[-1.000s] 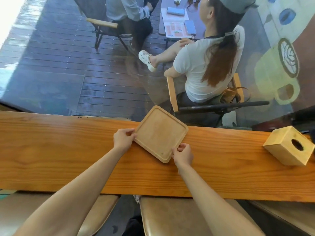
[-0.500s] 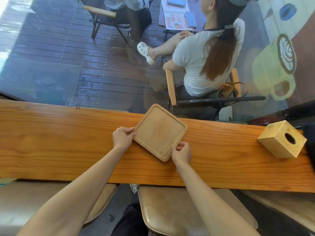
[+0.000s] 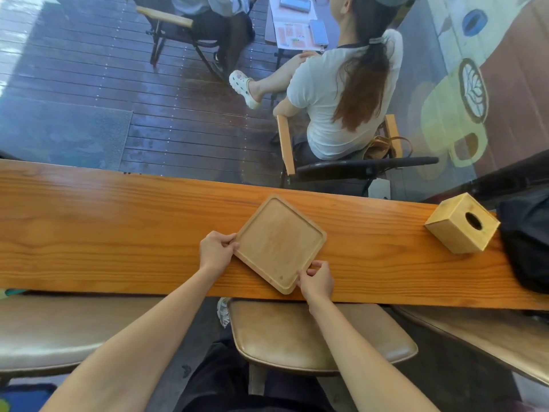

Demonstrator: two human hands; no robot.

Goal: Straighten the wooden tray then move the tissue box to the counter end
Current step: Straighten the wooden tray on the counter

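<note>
pinching opposite corners of the skewed wooden tray [image 3: 279, 243] mid-counter [image 3: 118, 227], left hand [image 3: 215, 251] and right hand [image 3: 317, 281] might over-rotate it, near corner overhanging; tissue box [image 3: 462, 223] waits far right.

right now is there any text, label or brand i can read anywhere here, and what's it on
None can be read.
Printed sheet on the far table beyond the glass: coloured blocks and print, too small and blurred to read.
Wooden tray: no marking visible.
Tissue box: plain wood, no label visible.
Mural on the wall at right: painted cups only, no words.
</note>
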